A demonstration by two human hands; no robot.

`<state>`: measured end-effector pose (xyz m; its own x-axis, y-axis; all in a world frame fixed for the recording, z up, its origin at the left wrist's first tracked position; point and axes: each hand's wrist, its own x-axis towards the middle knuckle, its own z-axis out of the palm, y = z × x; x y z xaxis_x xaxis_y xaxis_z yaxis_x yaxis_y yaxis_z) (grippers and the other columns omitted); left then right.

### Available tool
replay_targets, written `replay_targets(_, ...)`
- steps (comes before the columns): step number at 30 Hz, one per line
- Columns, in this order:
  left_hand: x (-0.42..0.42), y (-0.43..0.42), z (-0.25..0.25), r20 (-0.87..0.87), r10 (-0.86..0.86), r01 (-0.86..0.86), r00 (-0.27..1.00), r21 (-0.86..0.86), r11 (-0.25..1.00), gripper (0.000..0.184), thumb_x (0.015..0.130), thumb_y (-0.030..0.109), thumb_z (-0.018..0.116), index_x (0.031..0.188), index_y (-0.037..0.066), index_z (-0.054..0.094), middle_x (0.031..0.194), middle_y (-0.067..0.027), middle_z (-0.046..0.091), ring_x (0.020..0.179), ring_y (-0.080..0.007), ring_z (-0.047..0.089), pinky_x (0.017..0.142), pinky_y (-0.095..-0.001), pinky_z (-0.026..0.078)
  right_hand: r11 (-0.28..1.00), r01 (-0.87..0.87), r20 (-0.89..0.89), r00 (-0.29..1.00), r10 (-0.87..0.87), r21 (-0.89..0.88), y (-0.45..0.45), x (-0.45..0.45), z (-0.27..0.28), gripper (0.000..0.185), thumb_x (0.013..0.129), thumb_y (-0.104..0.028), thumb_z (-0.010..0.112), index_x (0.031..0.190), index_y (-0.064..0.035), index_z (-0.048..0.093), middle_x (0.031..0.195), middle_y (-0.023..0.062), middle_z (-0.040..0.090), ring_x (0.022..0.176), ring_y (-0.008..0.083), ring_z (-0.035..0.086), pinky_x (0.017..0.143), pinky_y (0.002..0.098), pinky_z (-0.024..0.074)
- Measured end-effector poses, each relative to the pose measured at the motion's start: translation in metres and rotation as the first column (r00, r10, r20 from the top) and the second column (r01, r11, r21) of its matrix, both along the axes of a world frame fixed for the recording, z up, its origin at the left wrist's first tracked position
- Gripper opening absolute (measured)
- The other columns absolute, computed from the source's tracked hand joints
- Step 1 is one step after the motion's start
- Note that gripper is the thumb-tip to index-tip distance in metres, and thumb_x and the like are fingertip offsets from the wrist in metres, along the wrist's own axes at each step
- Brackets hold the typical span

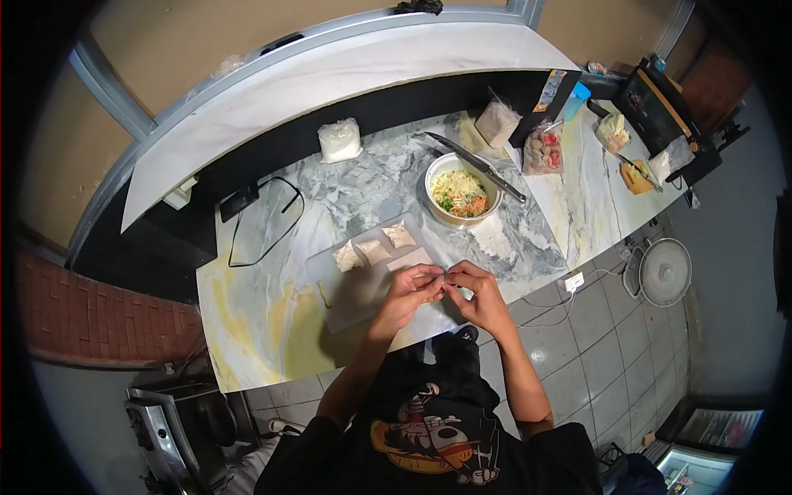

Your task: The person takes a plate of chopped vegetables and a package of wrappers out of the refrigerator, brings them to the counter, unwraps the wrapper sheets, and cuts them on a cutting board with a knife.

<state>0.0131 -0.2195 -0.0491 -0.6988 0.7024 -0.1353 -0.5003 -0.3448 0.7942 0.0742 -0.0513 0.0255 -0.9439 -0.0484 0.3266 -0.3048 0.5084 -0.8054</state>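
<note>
My left hand (406, 295) and my right hand (481, 299) meet over the front edge of a pale cutting board (346, 303). Both are closed, fingertips pinched together; whatever sits between them is too small or hidden to make out. Just beyond my left fingers lies a flat, pale wrapper sheet (406, 259) on the board. Three small folded dough parcels, among them a left one (346, 256), a middle one (374, 251) and a right one (398, 234), lie behind it. Farther back stands a white bowl (432, 204) of chopped vegetables (459, 195).
A large knife (499, 183) rests across the bowl's rim. Bags of white powder (340, 141) and of round reddish items (542, 150) stand behind. A black cable (302, 216) loops at the left. At the right, a small knife lies on an orange-brown board (635, 178).
</note>
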Motion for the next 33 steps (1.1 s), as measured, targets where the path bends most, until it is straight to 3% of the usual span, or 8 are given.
replay_targets(3, 0.0, 0.0, 0.0, 0.025, -0.026, 0.026, 0.999, 0.009, 1.0, 0.028, 0.092, 0.009, 0.064, 0.118, 0.001, 0.055, 0.105, -0.008, 0.066, 0.096, -0.0129, 0.063, 0.083, -0.0262, 0.052, 0.999, 0.038, -0.007, 0.999, -0.038, 0.009, -0.001, 0.004, -0.003, 0.015, 0.075, 0.004, 0.068, 0.091, 0.0025, 0.069, 0.089, 0.0144, 0.065, 0.08, 0.0317, 0.065, 0.07, 0.0354, 0.051)
replay_targets(8, 0.005, 0.001, 0.01, 0.084, 0.004, 0.013, 0.996, -0.213, 0.977, 0.031, 0.091, 0.01, 0.066, 0.119, 0.0, 0.057, 0.105, -0.0079, 0.066, 0.095, -0.0136, 0.063, 0.082, -0.0273, 0.052, 0.997, 0.064, 0.01, 0.998, -0.065, 0.052, 0.003, 0.009, -0.019, 0.015, 0.075, 0.004, 0.07, 0.09, 0.0032, 0.07, 0.09, 0.0137, 0.066, 0.079, 0.0285, 0.066, 0.069, 0.0326, 0.051)
replay_targets(15, 0.004, 0.004, -0.011, 0.347, 0.015, -0.014, 0.938, -0.006, 1.0, 0.032, 0.092, 0.012, 0.065, 0.121, 0.001, 0.058, 0.107, -0.0085, 0.065, 0.095, -0.0135, 0.062, 0.083, -0.0263, 0.05, 0.981, 0.095, 0.086, 0.993, -0.082, -0.171, -0.002, 0.012, -0.017, 0.023, 0.077, 0.003, 0.072, 0.099, 0.0013, 0.07, 0.096, 0.012, 0.067, 0.083, 0.0218, 0.065, 0.07, 0.029, 0.0523)
replay_targets(21, 0.002, 0.012, 0.002, 0.207, -0.007, 0.013, 0.978, -0.029, 1.0, 0.025, 0.094, 0.013, 0.063, 0.115, -0.001, 0.062, 0.104, -0.0057, 0.066, 0.089, -0.0104, 0.06, 0.082, -0.0255, 0.05, 0.978, 0.146, 0.067, 0.988, -0.137, -0.151, 0.002, 0.016, -0.017, 0.03, 0.077, 0.005, 0.07, 0.106, 0.0004, 0.068, 0.099, 0.0123, 0.065, 0.083, 0.0204, 0.064, 0.069, 0.0288, 0.0517)
replay_targets(24, 0.002, 0.019, 0.005, 0.05, 0.006, 0.001, 0.999, -0.137, 0.991, 0.022, 0.096, 0.013, 0.06, 0.111, -0.002, 0.065, 0.097, -0.0036, 0.067, 0.082, -0.0082, 0.059, 0.078, -0.0237, 0.05, 0.975, 0.168, 0.06, 0.985, -0.16, -0.144, 0.004, 0.016, -0.016, 0.027, 0.077, 0.005, 0.07, 0.104, 0.0019, 0.068, 0.097, 0.0121, 0.065, 0.082, 0.0202, 0.065, 0.069, 0.0286, 0.0519)
replay_targets(26, 0.003, 0.026, 0.006, -0.151, 0.081, -0.112, 0.985, -0.21, 0.971, 0.021, 0.097, 0.016, 0.059, 0.104, -0.003, 0.067, 0.082, -0.0014, 0.065, 0.071, -0.0056, 0.056, 0.067, -0.0196, 0.046, 0.972, 0.186, 0.065, 0.982, -0.178, -0.141, 0.007, 0.016, -0.017, 0.024, 0.077, 0.005, 0.069, 0.102, 0.0027, 0.067, 0.096, 0.0121, 0.065, 0.081, 0.0201, 0.065, 0.07, 0.0285, 0.0521)
replay_targets(31, -0.003, 0.033, -0.002, -0.221, 0.118, -0.168, 0.968, -0.221, 0.961, 0.024, 0.099, 0.018, 0.057, 0.099, -0.003, 0.067, 0.078, 0.0002, 0.063, 0.069, -0.0042, 0.053, 0.064, -0.0194, 0.044, 0.89, 0.211, 0.248, 0.962, -0.116, -0.403, 0.011, 0.015, -0.042, 0.02, 0.083, 0.005, 0.062, 0.103, 0.0063, 0.064, 0.096, 0.0109, 0.066, 0.084, 0.0167, 0.067, 0.074, 0.0273, 0.0527)
replay_targets(33, -0.006, 0.034, -0.002, -0.209, 0.118, -0.168, 0.971, -0.237, 0.957, 0.024, 0.099, 0.019, 0.057, 0.098, -0.003, 0.067, 0.078, 0.0003, 0.063, 0.069, -0.0043, 0.054, 0.064, -0.0195, 0.044, 0.896, 0.216, 0.254, 0.96, -0.121, -0.389, 0.012, 0.013, -0.045, 0.021, 0.083, 0.005, 0.06, 0.104, 0.0064, 0.064, 0.097, 0.0109, 0.067, 0.086, 0.0163, 0.067, 0.074, 0.0275, 0.0529)
